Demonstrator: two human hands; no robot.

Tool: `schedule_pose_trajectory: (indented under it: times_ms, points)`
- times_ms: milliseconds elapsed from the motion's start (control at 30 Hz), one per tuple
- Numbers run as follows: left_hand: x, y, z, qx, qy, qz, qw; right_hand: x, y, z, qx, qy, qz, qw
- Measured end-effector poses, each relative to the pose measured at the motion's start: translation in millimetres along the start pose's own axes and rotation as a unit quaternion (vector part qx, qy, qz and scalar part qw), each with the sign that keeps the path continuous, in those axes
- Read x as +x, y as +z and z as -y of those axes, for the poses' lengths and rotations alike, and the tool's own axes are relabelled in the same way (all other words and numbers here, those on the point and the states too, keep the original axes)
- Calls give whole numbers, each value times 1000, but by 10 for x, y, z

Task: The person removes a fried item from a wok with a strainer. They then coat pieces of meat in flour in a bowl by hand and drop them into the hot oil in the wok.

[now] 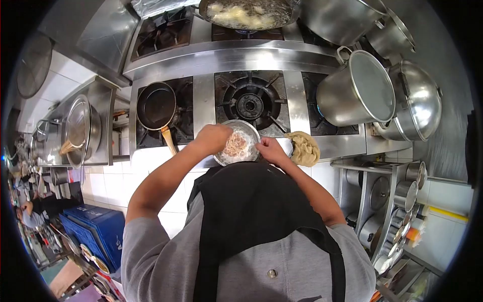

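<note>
A round metal bowl (254, 133) is at the front edge of the stove, close to my apron. White powder that looks like flour and shredded pinkish-brown pieces (236, 146) lie inside it. My left hand (214, 139) is closed over the bowl's left side, its fingertips curled down; what they hold is hidden. At the right rim, my right hand (270, 150) pinches the bowl between thumb and fingers. A crumpled beige cloth (305, 149) rests just right of that hand, with something white beside it.
A black frying pan (156, 106) sits on the left burner, its wooden handle towards me. Behind the bowl is a bare burner (250, 104). A tall stockpot (354, 88) stands on the right, over a blue flame. Pale food bubbles in a wok (246, 15) at the back.
</note>
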State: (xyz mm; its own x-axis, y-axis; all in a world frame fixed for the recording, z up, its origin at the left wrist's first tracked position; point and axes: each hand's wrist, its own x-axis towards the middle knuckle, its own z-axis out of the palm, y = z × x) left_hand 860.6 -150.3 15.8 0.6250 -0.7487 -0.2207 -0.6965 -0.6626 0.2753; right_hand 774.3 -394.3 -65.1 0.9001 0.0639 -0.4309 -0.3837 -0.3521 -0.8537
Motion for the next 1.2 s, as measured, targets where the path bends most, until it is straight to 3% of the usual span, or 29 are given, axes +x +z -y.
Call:
schedule_pose_trajectory:
  times_ms: [133, 233, 367, 433, 467, 500, 533, 567, 633, 667, 733, 867, 967, 1000, 1067, 1133, 1200]
  points:
    - [19, 370, -64, 143, 88, -77, 983, 30, 21, -25, 28, 36, 26, 999]
    - [57, 441, -62, 221, 122, -60, 966, 9, 53, -36, 56, 20, 9, 998]
    - [57, 333, -21, 197, 129, -50, 971, -41, 63, -13, 59, 21, 0, 998]
    - [2, 207, -21, 30, 53, -117, 991, -56, 72, -26, 69, 38, 6, 997]
    - [-26, 135, -7, 32, 56, -115, 991, -57, 77, -31, 73, 37, 4, 997]
    - [-61, 45, -3, -179, -15, -78, 981, -64, 79, -28, 68, 37, 1, 997]
    - [-85, -10, 3, -381, -88, -38, 920, -70, 79, -24, 62, 36, -1, 997]
    - [-95, -5, 32, -378, -87, -37, 921, -66, 78, -13, 64, 35, -3, 997]
    - [-110, 17, 60, -679, -159, 28, 716, -26, 80, -64, 45, 45, 21, 998]
    - [-120, 49, 52, -678, -158, 27, 717, -6, 76, -93, 45, 44, 21, 998]
    - [-150, 11, -63, -815, -158, 0, 557, 4, 69, -95, 22, 26, 21, 999]
    - [-178, -268, -270, -828, -175, 1, 533, 1, 47, -87, -2, 0, 11, 1000]
    - [-228, -480, -324, -881, -58, -23, 469, -41, 10, 5, 19, 28, 15, 999]
    - [-240, -552, -330, -879, -56, -24, 472, -21, 11, -27, 20, 24, 14, 999]
    - [-238, -667, -334, -909, -3, -43, 415, 13, 15, -77, 6, 1, 12, 1000]
    - [-182, -601, -502, -905, -86, -27, 415, 59, 22, -109, -6, -42, 0, 999]
    - [-112, -363, -508, -913, -127, -20, 386, 12, 0, -27, 24, -3, 14, 1000]
